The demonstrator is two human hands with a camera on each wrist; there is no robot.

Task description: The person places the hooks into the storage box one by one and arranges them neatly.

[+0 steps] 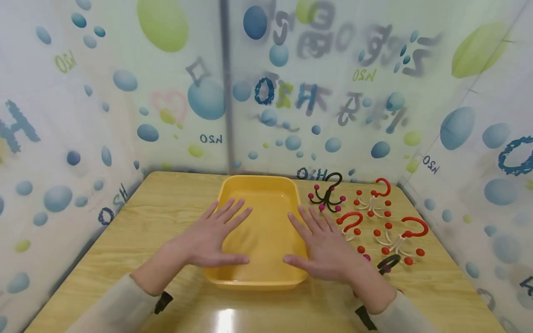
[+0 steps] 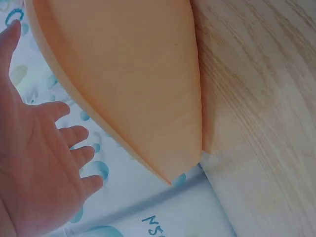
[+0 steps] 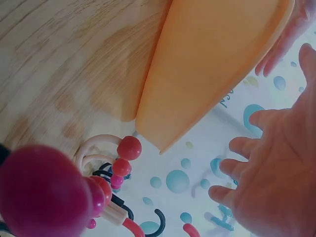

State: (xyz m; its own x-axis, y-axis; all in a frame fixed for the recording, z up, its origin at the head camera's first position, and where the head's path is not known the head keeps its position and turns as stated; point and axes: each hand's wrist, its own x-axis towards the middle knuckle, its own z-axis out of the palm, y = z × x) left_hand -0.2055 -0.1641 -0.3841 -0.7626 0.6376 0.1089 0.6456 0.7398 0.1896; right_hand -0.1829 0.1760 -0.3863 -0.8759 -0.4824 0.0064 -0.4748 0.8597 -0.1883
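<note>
One yellow tray (image 1: 264, 224) lies on the table (image 1: 179, 194), near its middle, its long sides running from near to far. The left hand (image 1: 212, 238) hovers over the tray's left side, palm down, fingers straight and spread, holding nothing. The right hand (image 1: 326, 245) hovers in the same way over the right side, also spread and holding nothing. Both wrist views show a gap between each hand and the tray.

Right of the tray stand at least five hangers. Farthest left is a black hanger (image 1: 327, 196) with magenta tips; a red-hooked hanger (image 1: 373, 200) is at the far right, and another (image 1: 398, 243) lies nearer. The right hand partly hides a third red hook (image 1: 351, 214), and the right forearm partly covers a nearer black hook (image 1: 381, 265). Beyond the table hangs a dotted curtain (image 1: 291, 157).
</note>
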